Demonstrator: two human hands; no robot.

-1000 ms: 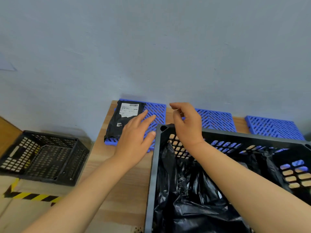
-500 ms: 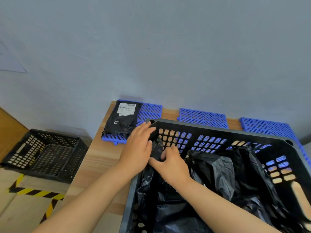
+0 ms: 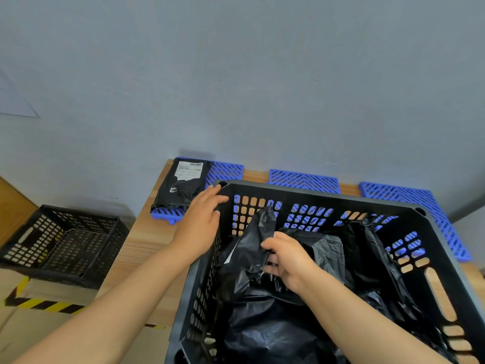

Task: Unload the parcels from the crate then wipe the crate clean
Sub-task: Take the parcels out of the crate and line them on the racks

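Note:
A large black perforated crate (image 3: pixel 328 191) stands on the wooden table, filled with several black plastic parcels (image 3: pixel 267 334). My right hand (image 3: pixel 286 256) is inside the crate, closed on one black parcel (image 3: pixel 249 248) whose top end rises toward the crate's far wall. My left hand (image 3: pixel 200 222) rests with spread fingers on the crate's far left corner, outside the left wall. One black parcel with a white label (image 3: pixel 183 183) lies on a blue slatted mat (image 3: pixel 225 173) behind the crate at the left.
Two more blue slatted mats (image 3: pixel 304 179) (image 3: pixel 409 198) lie along the wall behind the crate. A smaller black crate (image 3: pixel 63 240) sits on cardboard boxes left of the table (image 3: pixel 141 243), beside yellow-black hazard tape (image 3: pixel 44 304).
My right hand went from above the crate's far corner down into it and closed on a black parcel, now lifted a little. My left hand moved from the blue mat to the crate's corner.

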